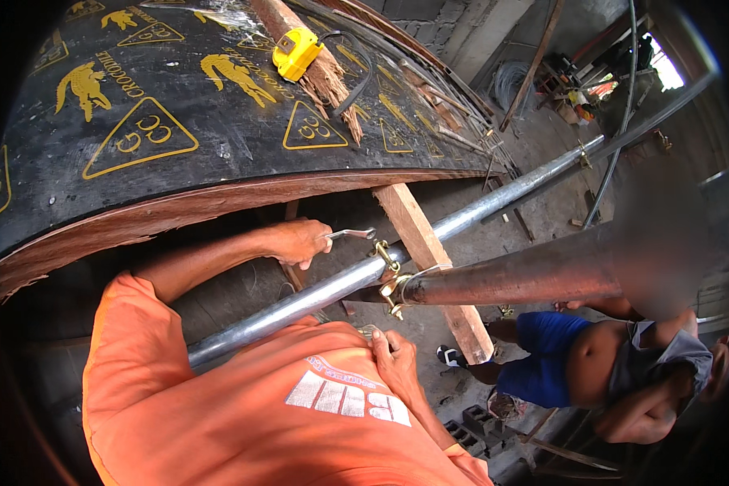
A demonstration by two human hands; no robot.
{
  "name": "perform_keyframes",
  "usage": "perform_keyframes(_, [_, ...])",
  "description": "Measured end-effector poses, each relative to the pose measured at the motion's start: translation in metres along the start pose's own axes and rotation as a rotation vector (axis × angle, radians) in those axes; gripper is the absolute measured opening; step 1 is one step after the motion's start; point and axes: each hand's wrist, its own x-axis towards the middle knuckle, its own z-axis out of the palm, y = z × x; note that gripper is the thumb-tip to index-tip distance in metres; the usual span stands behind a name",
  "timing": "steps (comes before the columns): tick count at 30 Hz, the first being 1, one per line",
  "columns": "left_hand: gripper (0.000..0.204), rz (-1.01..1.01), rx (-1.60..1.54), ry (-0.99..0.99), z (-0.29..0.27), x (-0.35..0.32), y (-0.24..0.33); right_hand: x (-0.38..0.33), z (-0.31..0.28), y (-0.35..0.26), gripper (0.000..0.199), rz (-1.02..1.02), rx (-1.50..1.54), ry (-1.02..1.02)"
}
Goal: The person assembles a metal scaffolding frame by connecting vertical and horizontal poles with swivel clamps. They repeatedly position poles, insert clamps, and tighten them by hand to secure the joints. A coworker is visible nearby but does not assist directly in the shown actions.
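My left hand [301, 243] is closed around a metal wrench [350, 233]. The wrench's far end lies close to a brass-coloured pipe clamp [387, 254] on a long silver pipe [292, 304]; whether they touch, I cannot tell. Just below sits a second brass-coloured clamp [394, 290], by the end of a thick dark pipe [518, 271]. A wooden batten [425, 231] crosses the silver pipe beside the clamps. My right hand [394, 363] is near my orange shirt, below the silver pipe. Its fingers are curled, with a small shiny thing at the fingertips.
Overhanging at the left is a black-faced plywood sheet [243, 146], bearing a yellow tape measure [296, 53] and a splintered wood piece [332, 81]. Another person [543, 356] in blue shorts stands at the right. Hollow blocks [478, 425] and coiled wire [510, 81] lie on the floor.
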Motion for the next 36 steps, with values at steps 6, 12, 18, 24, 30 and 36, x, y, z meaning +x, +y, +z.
perform_keyframes(6, [0.029,-0.046,0.145,-0.144,-0.009,0.004,0.023,0.010,-0.003,0.032,0.041,0.014,-0.060,0.037])
perform_keyframes(12, [0.025,0.286,0.382,0.068,0.014,-0.008,0.002,0.027,0.009,0.045,0.040,-0.073,-0.053,0.116])
perform_keyframes(18, [0.036,0.317,0.182,-0.001,0.049,0.035,-0.048,0.029,0.011,0.067,0.040,0.101,-0.032,0.080])
perform_keyframes(24, [0.038,0.278,0.047,0.275,0.137,0.159,-0.113,0.029,0.019,0.079,0.041,0.229,-0.005,0.167])
perform_keyframes(30, [0.024,0.458,-0.844,0.567,0.172,0.295,-0.104,0.031,0.032,0.083,0.040,0.266,-0.001,0.205])
perform_keyframes(36, [0.007,0.453,0.320,0.916,0.119,0.242,-0.183,0.082,0.044,0.147,0.048,0.294,-0.127,0.152])
